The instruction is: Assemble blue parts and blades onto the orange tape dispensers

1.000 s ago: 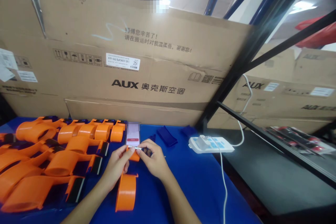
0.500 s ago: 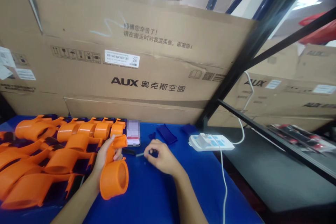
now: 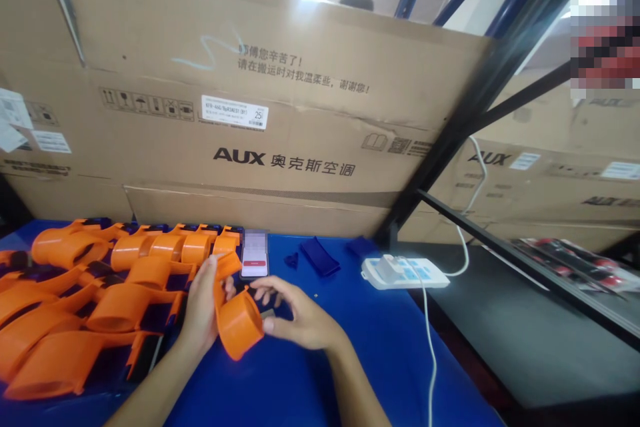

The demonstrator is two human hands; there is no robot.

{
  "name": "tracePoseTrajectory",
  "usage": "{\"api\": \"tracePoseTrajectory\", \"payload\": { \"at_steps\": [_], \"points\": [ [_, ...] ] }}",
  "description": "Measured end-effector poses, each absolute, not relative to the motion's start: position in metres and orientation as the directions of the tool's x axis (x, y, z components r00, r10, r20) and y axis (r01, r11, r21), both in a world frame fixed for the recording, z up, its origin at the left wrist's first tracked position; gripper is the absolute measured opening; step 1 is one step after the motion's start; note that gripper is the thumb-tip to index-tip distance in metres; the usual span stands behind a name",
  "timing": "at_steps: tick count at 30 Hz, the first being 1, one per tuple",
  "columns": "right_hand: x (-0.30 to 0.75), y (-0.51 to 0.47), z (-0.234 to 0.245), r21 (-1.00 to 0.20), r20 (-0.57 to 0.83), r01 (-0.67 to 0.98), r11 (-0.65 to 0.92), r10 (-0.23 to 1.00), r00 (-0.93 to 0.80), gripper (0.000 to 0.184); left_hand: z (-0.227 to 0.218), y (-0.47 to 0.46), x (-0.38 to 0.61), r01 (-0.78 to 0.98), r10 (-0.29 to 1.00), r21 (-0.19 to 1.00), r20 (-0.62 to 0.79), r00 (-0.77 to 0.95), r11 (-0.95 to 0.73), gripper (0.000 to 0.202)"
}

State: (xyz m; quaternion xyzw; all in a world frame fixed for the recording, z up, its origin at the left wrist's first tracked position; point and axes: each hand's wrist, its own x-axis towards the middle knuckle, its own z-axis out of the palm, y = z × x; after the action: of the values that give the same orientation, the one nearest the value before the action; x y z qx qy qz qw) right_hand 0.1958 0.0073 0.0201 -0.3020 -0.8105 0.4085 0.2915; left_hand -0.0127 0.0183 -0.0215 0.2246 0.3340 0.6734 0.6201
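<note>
- well, head view, near the middle: the left hand (image 3: 199, 303) has its grip closed around the neck of an orange part (image 3: 239, 323), a handle that widens into a round hoop; the hoop hangs just above the blue surface (image 3: 360, 347) with its open side tilted toward the camera, probably so the inside can be reached
- head view, beside it: the right hand (image 3: 296, 319) is loosely open, thumb touching the hoop's rim and fingers spread above it, closed on nothing; it seems to steady the hoop rather than carry it; a small dark thing lies under the palm, too hidden to name
- head view, left side: many finished-looking orange pieces (image 3: 100, 300) lie in overlapping rows on the surface, handles pointing the same way, likely laid so for easy stacking and counting
- head view, behind the hands: a phone (image 3: 254, 255) lies flat with its screen up, just beyond the held part, where a glance can reach it; dark blue scraps (image 3: 320, 256) lie near it
- head view, right: a white power strip (image 3: 405, 272) sits at the surface's edge, its cable (image 3: 429, 353) trailing toward the camera, well apart from the hands
- head view, back: large cardboard boxes (image 3: 280, 113) stand like a wall, and a black strut (image 3: 465, 127) slants across them
</note>
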Motion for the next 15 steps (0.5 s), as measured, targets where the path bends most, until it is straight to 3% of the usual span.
{"api": "tracePoseTrajectory", "payload": {
  "at_steps": [3, 8, 10, 13, 15],
  "points": [
    [0.184, 0.002, 0.017, -0.884, 0.249, 0.156, 0.441, 0.725, -0.642, 0.077, -0.019, 0.016, -0.008, -0.544, 0.953, 0.817, 0.018, -0.303, -0.189, 0.048],
    [0.182, 0.008, 0.011, -0.843, 0.349, 0.188, 0.505, 0.778, -0.523, 0.064, -0.024, 0.017, -0.004, -0.424, 0.961, 0.883, 0.093, -0.262, -0.201, 0.058],
    [0.188, 0.015, 0.009, -0.821, 0.410, 0.215, 0.530, 0.807, -0.425, 0.057, -0.017, 0.012, -0.001, -0.276, 0.931, 0.916, 0.204, -0.303, -0.291, 0.057],
    [0.201, 0.025, 0.006, -0.760, 0.516, 0.382, 0.525, 0.846, -0.137, 0.048, 0.011, -0.011, -0.001, -0.043, 0.837, 0.881, 0.431, -0.336, -0.471, 0.052],
    [0.210, 0.031, 0.004, -0.707, 0.574, 0.546, 0.449, 0.816, 0.072, 0.046, 0.035, -0.036, -0.004, -0.150, 0.883, 0.875, 0.433, -0.182, -0.460, 0.041]
  ]
}}
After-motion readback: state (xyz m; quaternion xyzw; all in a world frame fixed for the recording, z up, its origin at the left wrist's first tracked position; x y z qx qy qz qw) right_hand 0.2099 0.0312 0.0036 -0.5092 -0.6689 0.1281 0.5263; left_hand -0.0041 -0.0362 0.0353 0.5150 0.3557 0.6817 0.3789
